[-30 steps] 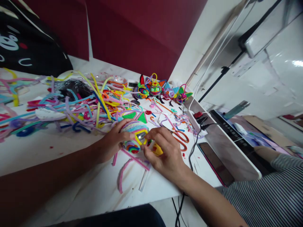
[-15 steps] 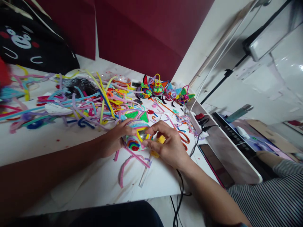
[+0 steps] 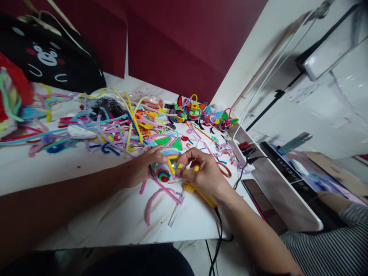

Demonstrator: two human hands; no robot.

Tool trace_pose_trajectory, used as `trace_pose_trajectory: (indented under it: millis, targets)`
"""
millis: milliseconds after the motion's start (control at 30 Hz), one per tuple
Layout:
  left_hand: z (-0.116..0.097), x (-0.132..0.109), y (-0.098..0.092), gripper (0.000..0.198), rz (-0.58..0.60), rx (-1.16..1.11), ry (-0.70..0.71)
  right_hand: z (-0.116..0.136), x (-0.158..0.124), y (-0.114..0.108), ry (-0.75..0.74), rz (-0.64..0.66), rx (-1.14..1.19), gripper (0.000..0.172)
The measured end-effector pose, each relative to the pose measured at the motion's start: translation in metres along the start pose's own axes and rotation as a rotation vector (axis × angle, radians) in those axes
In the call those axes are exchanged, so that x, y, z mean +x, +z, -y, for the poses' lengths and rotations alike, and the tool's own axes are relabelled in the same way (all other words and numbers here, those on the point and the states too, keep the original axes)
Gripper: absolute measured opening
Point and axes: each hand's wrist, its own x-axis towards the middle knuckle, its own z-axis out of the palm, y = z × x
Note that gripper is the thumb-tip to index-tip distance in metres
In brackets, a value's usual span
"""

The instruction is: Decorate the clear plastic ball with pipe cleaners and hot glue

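Observation:
My left hand (image 3: 145, 166) is wrapped round the left side of a ball (image 3: 164, 168) covered in coloured pipe cleaners, with rainbow curves and a red spot. Green, pink-edged ear shapes (image 3: 169, 142) stand at its far side. At the ball's right edge, my right hand (image 3: 205, 170) grips it between thumb and forefinger beside a yellow pipe-cleaner strip; the exact contact is partly hidden. Under that hand lies a yellow glue gun (image 3: 205, 195), partly covered, and a clear stick (image 3: 174, 214) rests near it. Pink pipe cleaners (image 3: 148, 211) lie in front of the ball.
Tangled pipe cleaners (image 3: 115, 126) cover the table's left and back. Several finished pipe-cleaner heads (image 3: 195, 111) stand behind. A phone (image 3: 263, 205), a power strip (image 3: 244, 153) and black cables are at right. A person in a striped sleeve (image 3: 330, 245) sits beyond the low partition.
The view has shifted slightly, bringing more of the red item at far left into sight. My right hand has shifted a little, showing more of the glue gun. Both hands keep hold of the ball.

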Motion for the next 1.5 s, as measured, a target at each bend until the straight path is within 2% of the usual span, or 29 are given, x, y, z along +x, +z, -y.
trace_pose_trajectory:
  millis: [100, 300, 567, 733, 900, 1033, 1167, 1500]
  targets:
    - [0.000, 0.000, -0.001, 0.076, -0.048, -0.010, -0.012, -0.001, 0.002, 0.001, 0.014, 0.005, 0.013, 0.020]
    - [0.003, 0.005, -0.007, 0.080, -0.006, 0.003, 0.026, 0.000, 0.000, 0.001, -0.006, 0.008, -0.044, 0.022]
    - [0.002, 0.003, -0.009, 0.067, 0.081, 0.001, 0.076, -0.004, -0.007, 0.005, -0.170, -0.065, -0.123, 0.037]
    - [0.005, 0.003, -0.011, 0.060, 0.122, 0.020, 0.105, -0.008, -0.011, 0.007, -0.274, -0.119, -0.213, 0.032]
    - [0.008, 0.003, -0.015, 0.074, 0.093, 0.032, 0.103, -0.013, -0.014, 0.009, -0.356, -0.134, -0.300, 0.028]
    - [0.010, 0.004, -0.018, 0.067, 0.172, 0.028, 0.145, -0.016, -0.017, 0.012, -0.457, -0.177, -0.338, 0.024]
    - [0.010, 0.007, -0.017, 0.059, 0.243, -0.020, 0.162, -0.016, -0.021, 0.015, -0.496, -0.223, -0.398, 0.021]
    - [-0.001, -0.005, -0.007, 0.050, 0.127, 0.003, 0.138, -0.012, -0.026, 0.019, -0.543, -0.242, -0.603, 0.023]
